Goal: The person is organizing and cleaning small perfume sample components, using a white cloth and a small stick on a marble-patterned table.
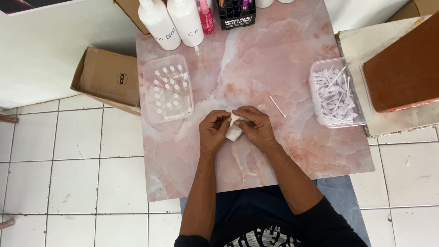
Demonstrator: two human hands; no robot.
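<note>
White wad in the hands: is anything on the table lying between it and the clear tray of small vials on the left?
Nothing visible does. Both hands hold the white wad, and only bare pink tabletop lies between it and the vial tray. The loose stick lies on the other side.

We see our two bare forearms reaching out from dark, near-black sleeves pushed up near the elbows. Our left hand (214,131) and right hand (257,126) wear no gloves, rings or watch. Our dark top carries a bold white print across the chest, above dark trousers.
</note>
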